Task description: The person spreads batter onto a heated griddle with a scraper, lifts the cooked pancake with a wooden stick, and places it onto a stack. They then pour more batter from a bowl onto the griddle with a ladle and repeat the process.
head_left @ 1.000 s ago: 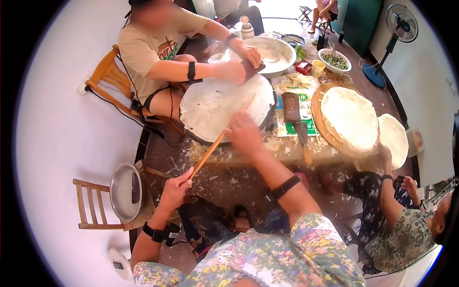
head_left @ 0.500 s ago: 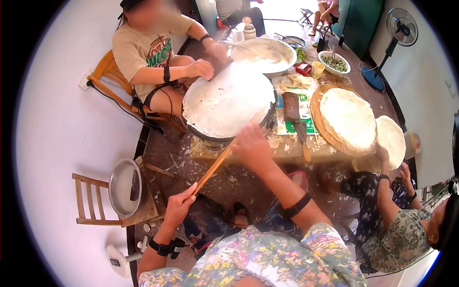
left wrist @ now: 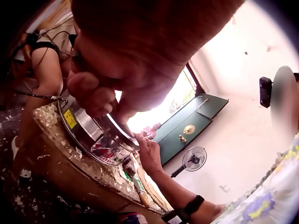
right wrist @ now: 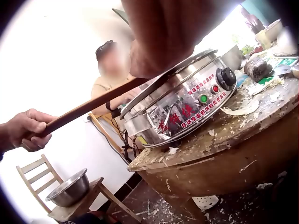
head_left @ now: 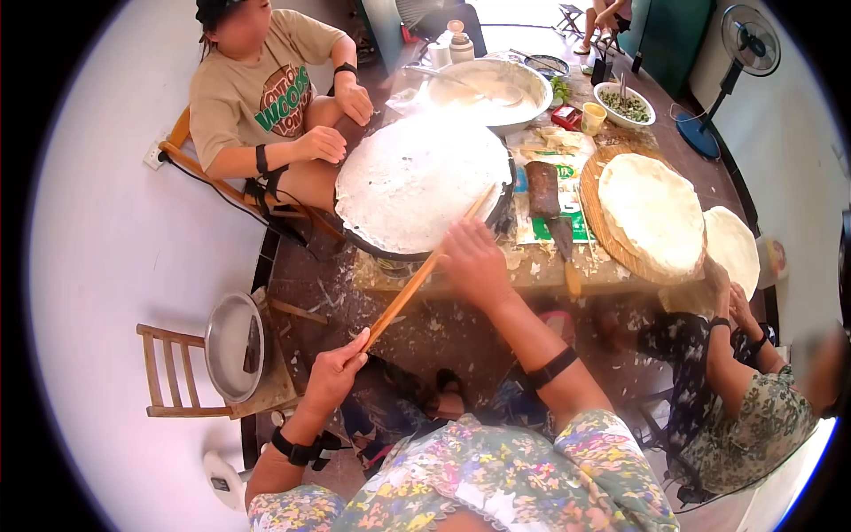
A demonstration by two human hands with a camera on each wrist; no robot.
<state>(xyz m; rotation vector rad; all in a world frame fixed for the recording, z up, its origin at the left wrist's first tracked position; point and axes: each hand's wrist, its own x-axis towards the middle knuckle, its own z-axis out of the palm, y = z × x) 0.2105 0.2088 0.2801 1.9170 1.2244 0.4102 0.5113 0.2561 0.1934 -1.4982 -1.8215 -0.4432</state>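
- Head view: the left hand (head_left: 335,372) clenches the low end of a long wooden stick (head_left: 412,284). The stick slants up over the rim of a round griddle (head_left: 381,251), whose top is covered by a thin pancake (head_left: 417,173).
- The right hand (head_left: 474,262) lies over the stick at the griddle's near edge and hides that stretch. Whether its fingers close round the stick cannot be told.
- A batter basin (head_left: 496,89) stands beyond the griddle, and a board (head_left: 589,204) of stacked flatbreads lies to its right. A seated person (head_left: 266,97) is opposite, and a steel bowl (head_left: 232,346) sits on a chair at left.
- Left wrist view: the left hand's curled fingers (left wrist: 88,91) block much of the frame. The griddle's side shows below, the right hand (left wrist: 149,154) is at its rim, and a fan (left wrist: 194,158) stands behind.
- Right wrist view: the palm fills the top of the frame. The stick (right wrist: 93,106) runs from the left hand (right wrist: 25,130) up beneath the palm, by the griddle's rim. Scraps litter the table (right wrist: 243,135).
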